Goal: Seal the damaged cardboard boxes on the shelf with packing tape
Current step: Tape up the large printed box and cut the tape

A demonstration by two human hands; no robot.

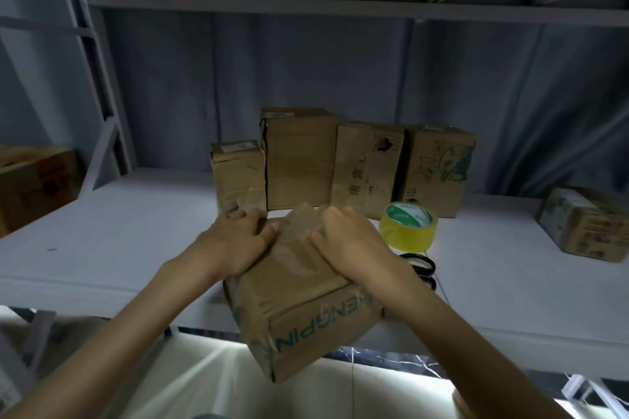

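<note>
A: Grey metal shelf (pixel 136 241), dim, fabric backdrop behind. Largest stuff first?

B: Row of four boxes (pixel 340 163) at the back, upright, touching each other. One more box (pixel 585 224) far right, another box (pixel 34 184) far left on the neighbouring bay. Not handled.

A: The one being worked on?

B: Front box (pixel 299 299), at the shelf's front edge, near corner hanging past the lip. Turned at an angle; long axis runs from near-centre away toward the back row, leaning slightly left. A clear tape strip (pixel 296 248) lies along that axis on top, far end lifted or wrinkled.

A: Hands?

B: Both on the far end of the top face. Left hand (pixel 238 238) left of the strip, fingers fairly flat, pressing down, curled round nothing. Right hand (pixel 343 241) right of the strip, fingers bent over the far edge; gripping the cardboard or just pressing, cannot tell.

A: So next move?

B: My guess: smooth the strip down. It sits between the two hands, equally close to both.

A: Small items?

B: Yellow tape roll (pixel 408 228) just beside the right hand, right hand is nearer. Black scissors (pixel 422 269) in front of the roll, partly hidden by the right forearm.
</note>
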